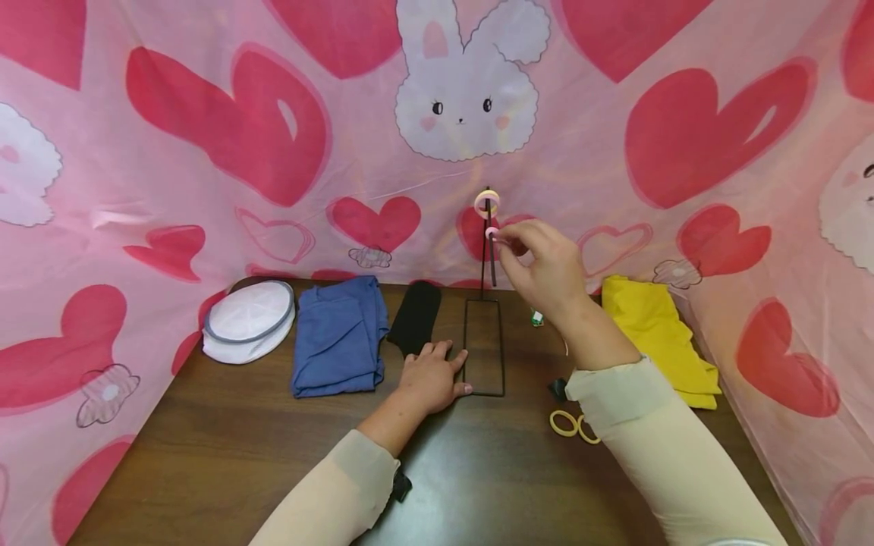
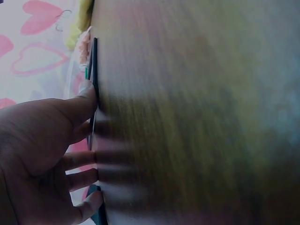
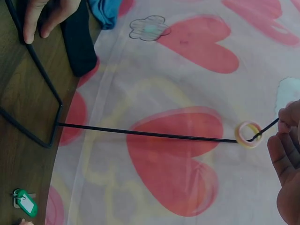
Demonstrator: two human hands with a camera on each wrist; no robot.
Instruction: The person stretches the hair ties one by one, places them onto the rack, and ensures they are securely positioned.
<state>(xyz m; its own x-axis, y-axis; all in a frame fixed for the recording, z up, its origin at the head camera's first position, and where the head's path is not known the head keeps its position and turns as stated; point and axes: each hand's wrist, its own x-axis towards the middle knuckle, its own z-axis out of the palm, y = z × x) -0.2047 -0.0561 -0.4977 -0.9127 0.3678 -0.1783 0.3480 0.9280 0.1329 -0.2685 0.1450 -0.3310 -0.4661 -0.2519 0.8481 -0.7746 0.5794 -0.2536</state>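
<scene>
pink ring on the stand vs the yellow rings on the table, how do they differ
The pink ring hangs high on the wire stand, at its hooked top; the yellow rings lie flat on the table beside the right sleeve. The pink ring is a single pale pink band with a lighter rim; the yellow rings are a pair, side by side. The right hand works just below the pink ring, while no hand touches the yellow rings. All are small round loops.

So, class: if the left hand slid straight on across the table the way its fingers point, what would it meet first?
The left hand already touches the black wire stand's base; straight on lies its far rail, though depth is hard to judge.
</scene>
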